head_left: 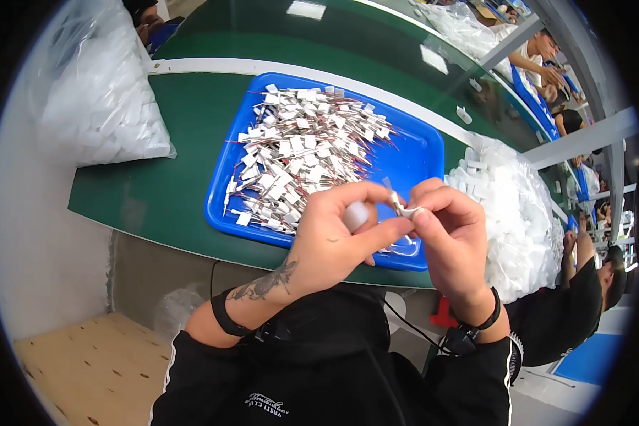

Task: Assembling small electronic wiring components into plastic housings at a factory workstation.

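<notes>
I have the left hand and right hand nearly closed, together pinching one small part, the left also curled round a white piece. I judge this step as two-handed fingerwork, calling next for a steady, light pinch. The part looks whitish, slim, blurred; a blue tray spreads toward 10 o'clock.

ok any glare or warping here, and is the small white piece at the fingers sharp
Head view: corners black out and the long white strip bows; same view, two pale reflections glare on the glossy green surface beyond; head view again, the small white piece between the fingers looks soft.
</notes>
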Action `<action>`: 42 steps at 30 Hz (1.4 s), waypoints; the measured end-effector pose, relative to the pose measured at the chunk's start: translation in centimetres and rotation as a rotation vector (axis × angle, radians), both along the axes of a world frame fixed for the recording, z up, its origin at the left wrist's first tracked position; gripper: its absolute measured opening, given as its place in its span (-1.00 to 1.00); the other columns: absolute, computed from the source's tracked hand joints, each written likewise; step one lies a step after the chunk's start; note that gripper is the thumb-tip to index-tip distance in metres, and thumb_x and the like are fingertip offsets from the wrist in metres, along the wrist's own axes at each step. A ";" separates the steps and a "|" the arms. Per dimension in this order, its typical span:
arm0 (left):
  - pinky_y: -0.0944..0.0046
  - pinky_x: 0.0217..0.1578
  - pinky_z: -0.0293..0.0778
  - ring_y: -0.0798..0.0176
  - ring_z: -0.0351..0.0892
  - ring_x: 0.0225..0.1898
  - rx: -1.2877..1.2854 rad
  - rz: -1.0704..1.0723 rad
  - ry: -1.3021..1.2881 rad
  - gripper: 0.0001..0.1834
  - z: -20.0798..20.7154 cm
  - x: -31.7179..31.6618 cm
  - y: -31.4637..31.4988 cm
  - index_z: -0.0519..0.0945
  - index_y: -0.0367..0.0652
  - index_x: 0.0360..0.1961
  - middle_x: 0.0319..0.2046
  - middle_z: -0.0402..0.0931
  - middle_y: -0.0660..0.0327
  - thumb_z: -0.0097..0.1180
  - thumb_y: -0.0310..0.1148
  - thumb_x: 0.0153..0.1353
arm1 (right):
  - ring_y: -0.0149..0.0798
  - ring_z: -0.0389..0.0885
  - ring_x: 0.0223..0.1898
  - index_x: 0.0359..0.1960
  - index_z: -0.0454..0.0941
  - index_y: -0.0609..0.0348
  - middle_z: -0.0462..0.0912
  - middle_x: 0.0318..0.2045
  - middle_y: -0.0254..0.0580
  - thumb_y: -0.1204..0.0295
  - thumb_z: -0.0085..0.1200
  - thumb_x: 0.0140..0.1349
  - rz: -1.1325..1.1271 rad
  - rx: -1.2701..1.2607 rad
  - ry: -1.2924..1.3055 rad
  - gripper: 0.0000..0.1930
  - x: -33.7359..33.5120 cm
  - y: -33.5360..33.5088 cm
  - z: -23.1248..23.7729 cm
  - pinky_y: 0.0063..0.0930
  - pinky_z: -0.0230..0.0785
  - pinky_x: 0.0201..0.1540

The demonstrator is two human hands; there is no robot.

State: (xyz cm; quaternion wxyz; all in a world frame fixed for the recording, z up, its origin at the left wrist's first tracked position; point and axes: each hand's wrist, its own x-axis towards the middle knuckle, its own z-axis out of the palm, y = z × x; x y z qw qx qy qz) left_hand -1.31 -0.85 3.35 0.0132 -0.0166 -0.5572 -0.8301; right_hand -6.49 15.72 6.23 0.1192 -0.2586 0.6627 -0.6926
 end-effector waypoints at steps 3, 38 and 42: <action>0.51 -0.67 0.40 0.53 0.45 -0.63 0.118 -0.103 -0.030 -0.85 -0.2 0.4 0.2 0.59 -0.37 -0.28 -0.53 0.53 0.26 0.17 -0.47 0.22 | -0.49 0.46 -0.31 -0.20 0.55 0.32 0.52 -0.33 -0.30 0.57 0.17 0.19 0.038 -0.096 -0.265 -0.84 0.4 1.2 0.5 -0.62 0.34 -0.25; 0.35 -0.18 0.41 0.22 0.46 -0.20 -0.656 -0.086 0.432 -0.54 -1.3 3.2 1.1 0.51 -0.40 0.05 -0.17 0.43 0.05 0.14 -0.68 0.05 | -0.09 0.64 -0.33 -0.27 0.48 0.27 0.54 -0.27 0.11 0.46 0.15 0.23 -0.120 -0.573 -0.397 -0.85 7.8 4.7 -7.7 -0.45 0.60 -0.38; 0.34 -0.14 0.44 0.18 0.55 -0.20 -0.599 -0.013 0.478 -0.52 -2.2 3.3 1.1 0.55 -0.38 0.00 -0.20 0.53 0.03 0.23 -0.72 -0.03 | -0.20 0.59 -0.40 -0.28 0.48 0.28 0.50 -0.33 0.01 0.46 0.16 0.22 -0.111 -0.555 -0.299 -0.84 7.5 4.6 -7.5 -0.50 0.55 -0.42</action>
